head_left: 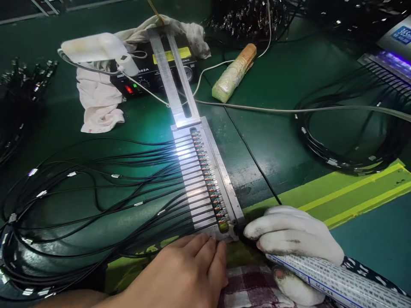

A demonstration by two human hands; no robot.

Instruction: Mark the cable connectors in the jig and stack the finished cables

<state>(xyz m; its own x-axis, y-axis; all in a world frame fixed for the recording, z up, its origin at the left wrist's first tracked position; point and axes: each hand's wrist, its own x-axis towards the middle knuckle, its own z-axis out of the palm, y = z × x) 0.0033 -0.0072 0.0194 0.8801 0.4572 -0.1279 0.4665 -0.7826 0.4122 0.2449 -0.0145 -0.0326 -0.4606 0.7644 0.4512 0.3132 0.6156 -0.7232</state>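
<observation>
Green bench [260,132]: cables [86,271] line the fixture [221,169], remainder unclear. Right hand [297,233] clasps a tube [327,276]; left hand [184,265] lies fingers together

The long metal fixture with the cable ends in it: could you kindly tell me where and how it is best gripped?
Probably by the bare rail at its right edge, from the right: the metal fixture is long and narrow, black cables leave its left edge, and their exposed ends sit in the slot.
</observation>
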